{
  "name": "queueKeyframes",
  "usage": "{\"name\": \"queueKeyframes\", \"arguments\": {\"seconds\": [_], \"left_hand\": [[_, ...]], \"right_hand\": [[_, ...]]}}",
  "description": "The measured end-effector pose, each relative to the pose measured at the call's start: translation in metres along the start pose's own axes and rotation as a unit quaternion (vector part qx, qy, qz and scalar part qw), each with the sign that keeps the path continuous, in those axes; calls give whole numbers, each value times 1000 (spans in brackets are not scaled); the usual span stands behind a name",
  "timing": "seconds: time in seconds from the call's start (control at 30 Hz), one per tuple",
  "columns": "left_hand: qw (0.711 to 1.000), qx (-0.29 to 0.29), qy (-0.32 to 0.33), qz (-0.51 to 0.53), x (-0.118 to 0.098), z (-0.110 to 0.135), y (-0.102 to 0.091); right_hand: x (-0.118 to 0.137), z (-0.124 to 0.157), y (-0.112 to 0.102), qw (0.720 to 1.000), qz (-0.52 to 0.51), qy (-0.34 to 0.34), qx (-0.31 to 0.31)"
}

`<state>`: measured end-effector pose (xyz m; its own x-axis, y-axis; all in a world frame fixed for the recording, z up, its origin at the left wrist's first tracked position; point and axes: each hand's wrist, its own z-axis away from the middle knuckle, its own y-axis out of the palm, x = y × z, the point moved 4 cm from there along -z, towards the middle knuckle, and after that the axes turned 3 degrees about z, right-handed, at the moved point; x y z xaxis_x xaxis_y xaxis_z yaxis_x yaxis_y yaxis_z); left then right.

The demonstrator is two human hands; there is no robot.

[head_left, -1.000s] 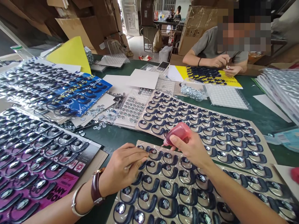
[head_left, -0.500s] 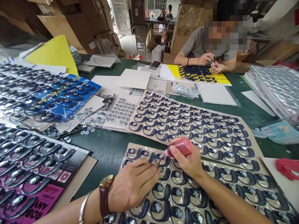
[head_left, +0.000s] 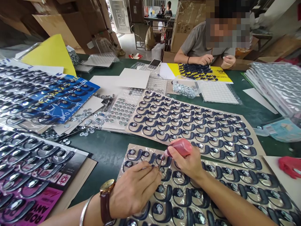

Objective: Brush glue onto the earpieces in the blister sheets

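My right hand (head_left: 189, 161) is wrapped round a red squeeze bottle (head_left: 181, 147). The bottle is tilted, its nozzle pointing left at a dark curved piece with a shiny round stud (head_left: 162, 157) on the near sheet. My left hand (head_left: 136, 188) is closed on a thin pointed tool (head_left: 161, 162), its tip at the same stud; the fingers hide the rest, so I cannot tell its exact kind. Both hands are over the near tan sheet (head_left: 150, 147), which carries rows of these dark hook-shaped pieces under clear film.
Another tan sheet of pieces (head_left: 256, 147) lies just beyond. Loose metal discs (head_left: 86, 130) are scattered left of centre, near blue (head_left: 94, 86) and magenta (head_left: 53, 199) sheets. A co-worker (head_left: 196, 44) sits across the green table (head_left: 103, 157). A red object (head_left: 290, 166) lies at right.
My hands, the bottle and the pointed tool stay nearly in place, at the same stud. The co-worker's hands have moved apart, one lowered to the yellow sheet. The view has shifted slightly.
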<state>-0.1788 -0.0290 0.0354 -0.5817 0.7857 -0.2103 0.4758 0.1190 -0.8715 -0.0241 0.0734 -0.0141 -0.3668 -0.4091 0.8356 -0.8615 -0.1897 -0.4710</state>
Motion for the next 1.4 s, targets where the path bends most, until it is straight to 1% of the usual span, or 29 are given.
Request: {"name": "queueKeyframes", "arguments": {"seconds": [0.1,0.33,0.6,0.9,1.13,1.27,1.4], "left_hand": [[1000,-3,-5,7,0,-2,-2],[1000,-5,-7,6,0,1,-1],[1000,2,-5,6,2,2,0],[1000,-1,-8,15,3,1,-2],[1000,1,-18,25,3,3,-1],[999,9,-24,30,3,5,1],[999,8,-25,28,3,4,0]], "right_hand": [[1,-1,0,1000,6,-4,-8],[-1,1,0,1000,-3,16,-7],[1,-2,-4,999,2,15,-36],[-4,0,-2,999,0,33,-19],[-1,-2,-4,999,-12,21,-32],[-3,-2,-5,998,-45,51,-17],[-3,-2,-4,997,-41,65,-7]]}}
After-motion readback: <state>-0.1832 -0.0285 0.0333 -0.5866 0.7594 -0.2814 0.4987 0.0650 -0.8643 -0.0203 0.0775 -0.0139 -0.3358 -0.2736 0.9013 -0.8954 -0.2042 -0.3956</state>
